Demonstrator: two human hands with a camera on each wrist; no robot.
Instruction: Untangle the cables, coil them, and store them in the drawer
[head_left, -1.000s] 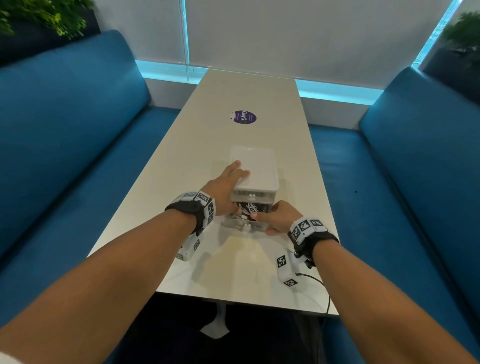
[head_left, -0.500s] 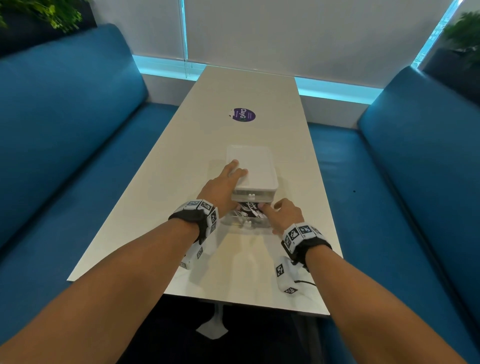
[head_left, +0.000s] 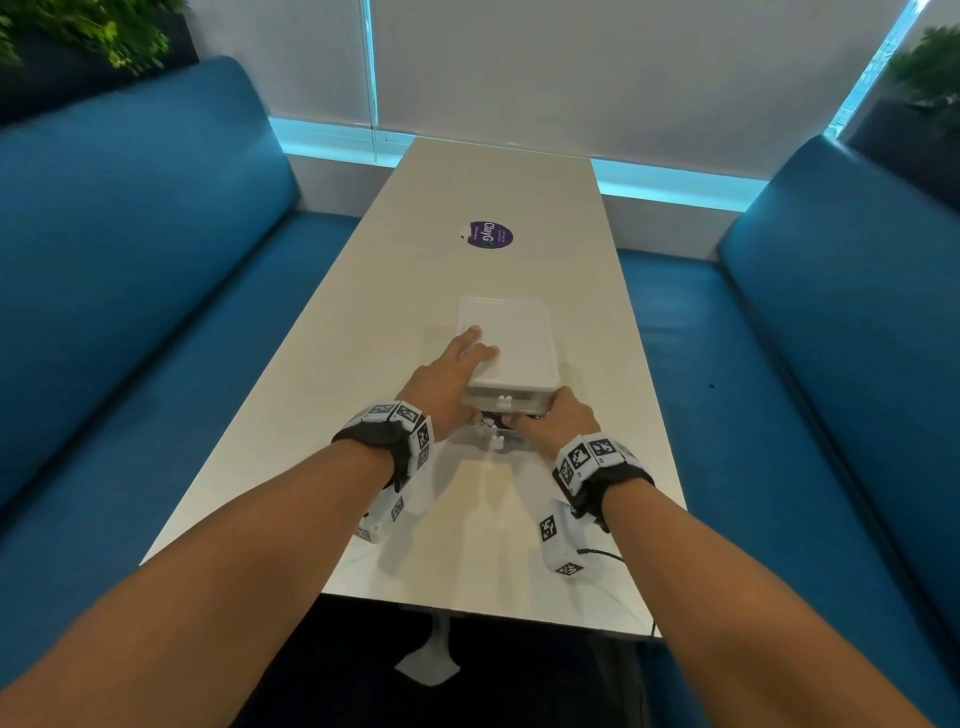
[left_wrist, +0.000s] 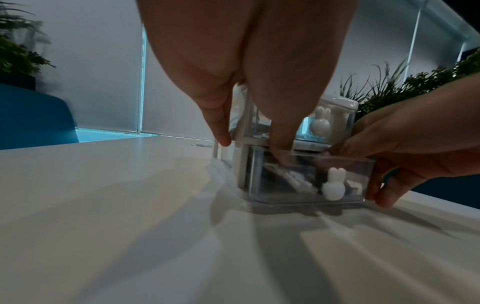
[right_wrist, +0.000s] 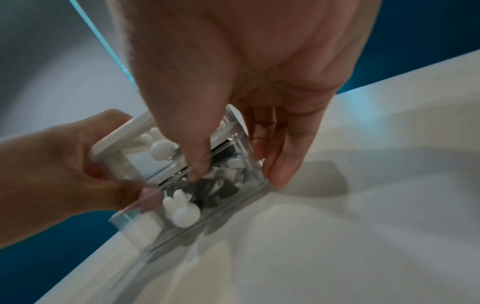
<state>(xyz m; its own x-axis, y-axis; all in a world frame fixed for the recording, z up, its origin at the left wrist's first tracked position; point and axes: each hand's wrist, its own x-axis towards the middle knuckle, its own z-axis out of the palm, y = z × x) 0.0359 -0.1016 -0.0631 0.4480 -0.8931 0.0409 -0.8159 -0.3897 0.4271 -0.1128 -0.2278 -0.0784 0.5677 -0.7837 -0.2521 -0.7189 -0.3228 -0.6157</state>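
A small white drawer unit (head_left: 511, 348) stands on the table. Its clear lower drawer (head_left: 493, 441) (left_wrist: 306, 181) (right_wrist: 223, 197), with a white bunny knob (left_wrist: 333, 185), is a little way out. Black and white cables (left_wrist: 291, 179) (right_wrist: 221, 185) lie bunched inside it. My left hand (head_left: 447, 379) rests on the unit's near left corner, fingers (head_left: 475, 345) flat on top and thumb (left_wrist: 280, 144) down at the drawer's rim. My right hand (head_left: 558, 421) pinches the drawer's right wall, thumb (right_wrist: 200, 164) inside on the cables, fingers (right_wrist: 275, 164) outside.
The long white table (head_left: 467, 545) carries a purple round sticker (head_left: 487, 235) farther back. Blue sofas (head_left: 130, 270) (head_left: 841, 322) run along both sides. A thin black lead (head_left: 602, 553) trails from my right wrist device near the table's front edge.
The lower drawer has slid farther into the unit, and my right hand has moved forward with it. My left hand has stayed on the unit.
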